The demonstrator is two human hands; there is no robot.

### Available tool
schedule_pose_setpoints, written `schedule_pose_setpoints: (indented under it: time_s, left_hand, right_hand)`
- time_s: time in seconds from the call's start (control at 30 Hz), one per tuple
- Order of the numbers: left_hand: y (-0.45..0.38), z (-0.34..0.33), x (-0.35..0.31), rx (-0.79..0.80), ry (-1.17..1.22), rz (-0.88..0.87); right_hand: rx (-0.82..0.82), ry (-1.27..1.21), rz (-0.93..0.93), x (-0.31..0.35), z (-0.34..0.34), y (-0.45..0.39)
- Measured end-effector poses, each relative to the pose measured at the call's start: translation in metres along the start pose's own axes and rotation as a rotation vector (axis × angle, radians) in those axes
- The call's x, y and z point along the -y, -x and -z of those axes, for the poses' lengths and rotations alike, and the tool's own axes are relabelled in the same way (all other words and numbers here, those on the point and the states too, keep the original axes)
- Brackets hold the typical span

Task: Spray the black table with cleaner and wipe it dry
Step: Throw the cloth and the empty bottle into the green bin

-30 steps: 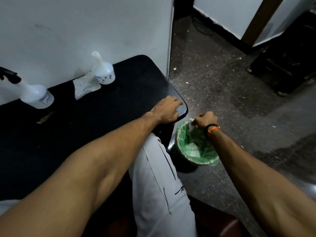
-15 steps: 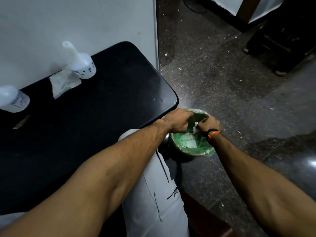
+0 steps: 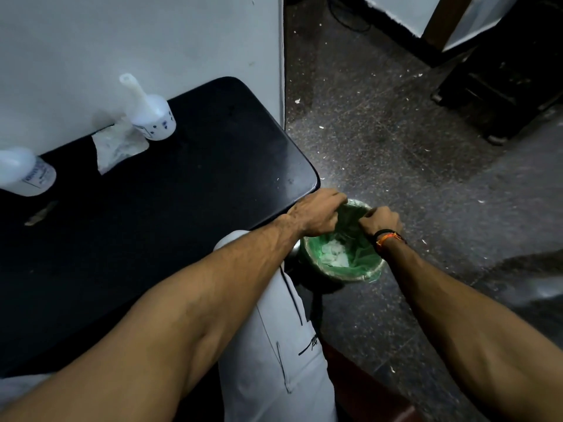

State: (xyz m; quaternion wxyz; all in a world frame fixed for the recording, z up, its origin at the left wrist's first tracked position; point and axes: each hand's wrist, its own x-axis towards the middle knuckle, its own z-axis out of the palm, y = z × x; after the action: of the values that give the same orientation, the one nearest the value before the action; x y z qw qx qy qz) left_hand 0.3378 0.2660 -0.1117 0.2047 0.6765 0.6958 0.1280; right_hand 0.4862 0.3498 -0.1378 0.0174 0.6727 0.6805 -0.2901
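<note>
Both hands at the green-lined bin beside the black counter (image 3: 182,208)
Left hand (image 3: 316,213) and right hand (image 3: 382,220) fingers pinch the thin, soft liner (image 3: 359,254); hold it at the rim

Head camera: steep downward look, table (image 3: 189,208) left, close.

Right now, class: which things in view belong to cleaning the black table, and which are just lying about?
Belong to the job:
- black table
- white plastic spray bottle
- crumpled white wipe
- green-lined waste bin, gripped by left hand and right hand

Lying about:
- small white nozzle bottle
- brownish scrap
- floor litter
</note>
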Motion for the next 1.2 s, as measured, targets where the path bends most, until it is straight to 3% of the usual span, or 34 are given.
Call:
schedule_pose_setpoints:
  time_s: [0.4,0.6,0.87,1.2]
  left_hand:
    - [0.054,0.073,0.057,-0.292,0.047,0.197]
    - [0.111,0.113,0.117,-0.392,0.036,0.382]
    - [0.191,0.138,0.180,-0.408,-0.001,0.604]
    - [0.245,0.157,0.251,-0.395,-0.032,0.757]
  right_hand:
    - [-0.136,-0.097,0.170,0.089,0.015,0.034]
    - [-0.076,-0.082,0.368,0.162,-0.002,0.061]
    - [0.075,-0.021,0.605,0.244,-0.054,0.099]
    - [0.146,0.001,0.725,0.337,-0.104,0.112]
